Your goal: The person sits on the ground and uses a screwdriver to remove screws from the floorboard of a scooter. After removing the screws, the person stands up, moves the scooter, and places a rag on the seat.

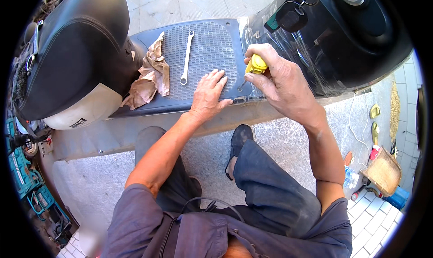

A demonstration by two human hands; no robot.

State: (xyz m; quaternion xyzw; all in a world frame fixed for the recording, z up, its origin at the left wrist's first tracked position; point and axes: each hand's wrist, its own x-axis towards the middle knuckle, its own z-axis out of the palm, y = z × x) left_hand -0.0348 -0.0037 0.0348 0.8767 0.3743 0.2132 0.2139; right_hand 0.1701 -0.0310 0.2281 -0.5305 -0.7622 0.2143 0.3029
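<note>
My right hand (pixel 279 79) is closed around the yellow handle of a screwdriver (pixel 257 64). Its thin shaft points down and left to the right-hand near corner of a scooter's footboard (pixel 231 55); whether the tip sits in a screw I cannot make out. My left hand (pixel 209 92) lies flat on the ribbed mat of that footboard, fingers stretched out, holding nothing. Just beyond it, a double-ended ring spanner (pixel 187 58) lies lengthwise on the mat. A crumpled brown cloth or paper (pixel 151 73) rests at the mat's left edge.
The black scooter seat (pixel 81 46) rises at left. On the right stands the black front body (pixel 347 41), with keys and a fob (pixel 291 18) hanging there. Teal tool cases (pixel 22 172) stand far left. A woven basket (pixel 382 171) and blue bucket (pixel 398 197) are at lower right.
</note>
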